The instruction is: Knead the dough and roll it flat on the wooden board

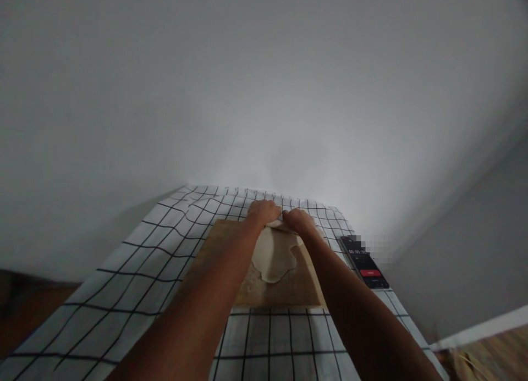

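Note:
A flat, irregular sheet of pale dough (pixel 274 257) lies on a wooden board (pixel 264 299), with what looks like flour smeared near its lower left side. At the dough's far edge, my left hand (pixel 264 211) is closed with its fingers curled round the edge. Close beside it, my right hand (pixel 300 220) is closed on the same far edge, which looks raised or folded over between the hands. My fingertips are mostly hidden from this angle. Both forearms reach across the board, and they cover parts of its left and right sides.
The board rests on a table with a white, black-checked cloth (pixel 136 285). A phone (pixel 367 265) with a lit timer screen lies at the cloth's right edge. A plain wall (pixel 264 84) rises behind the table, and wooden floor (pixel 501 353) shows at the lower right.

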`<control>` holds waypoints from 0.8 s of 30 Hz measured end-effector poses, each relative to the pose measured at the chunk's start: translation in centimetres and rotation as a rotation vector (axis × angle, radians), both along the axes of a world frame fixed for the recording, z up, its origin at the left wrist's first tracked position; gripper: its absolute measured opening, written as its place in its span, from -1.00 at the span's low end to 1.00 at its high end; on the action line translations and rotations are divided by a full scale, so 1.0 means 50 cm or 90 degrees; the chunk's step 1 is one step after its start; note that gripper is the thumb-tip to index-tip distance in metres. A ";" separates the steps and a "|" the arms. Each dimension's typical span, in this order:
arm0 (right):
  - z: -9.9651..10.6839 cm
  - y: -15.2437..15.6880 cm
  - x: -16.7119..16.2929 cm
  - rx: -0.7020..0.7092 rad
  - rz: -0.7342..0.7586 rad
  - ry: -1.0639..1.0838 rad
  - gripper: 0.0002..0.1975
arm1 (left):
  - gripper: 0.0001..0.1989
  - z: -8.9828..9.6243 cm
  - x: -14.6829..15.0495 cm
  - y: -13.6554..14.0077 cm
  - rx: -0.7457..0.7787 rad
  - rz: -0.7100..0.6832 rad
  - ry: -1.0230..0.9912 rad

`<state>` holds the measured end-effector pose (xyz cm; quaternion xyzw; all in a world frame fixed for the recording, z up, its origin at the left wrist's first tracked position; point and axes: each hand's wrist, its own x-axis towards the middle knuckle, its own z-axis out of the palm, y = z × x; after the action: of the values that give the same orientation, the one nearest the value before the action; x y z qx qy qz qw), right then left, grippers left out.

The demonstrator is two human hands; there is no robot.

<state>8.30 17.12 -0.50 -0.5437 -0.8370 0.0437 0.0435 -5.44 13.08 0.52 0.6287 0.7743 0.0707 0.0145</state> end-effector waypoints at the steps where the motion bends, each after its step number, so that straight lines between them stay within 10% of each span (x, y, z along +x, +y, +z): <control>1: 0.002 -0.012 0.002 0.005 0.000 0.009 -0.52 | -0.61 -0.001 0.002 -0.008 0.007 0.000 0.001; 24: -0.006 -0.295 0.088 0.108 0.040 0.085 -0.47 | -0.61 -0.040 0.059 -0.304 0.265 -0.062 0.016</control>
<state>12.71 2.35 -0.78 -0.5075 -0.8495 0.0107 0.1438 -2.50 -2.12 -1.47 0.6554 0.7120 0.2203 -0.1219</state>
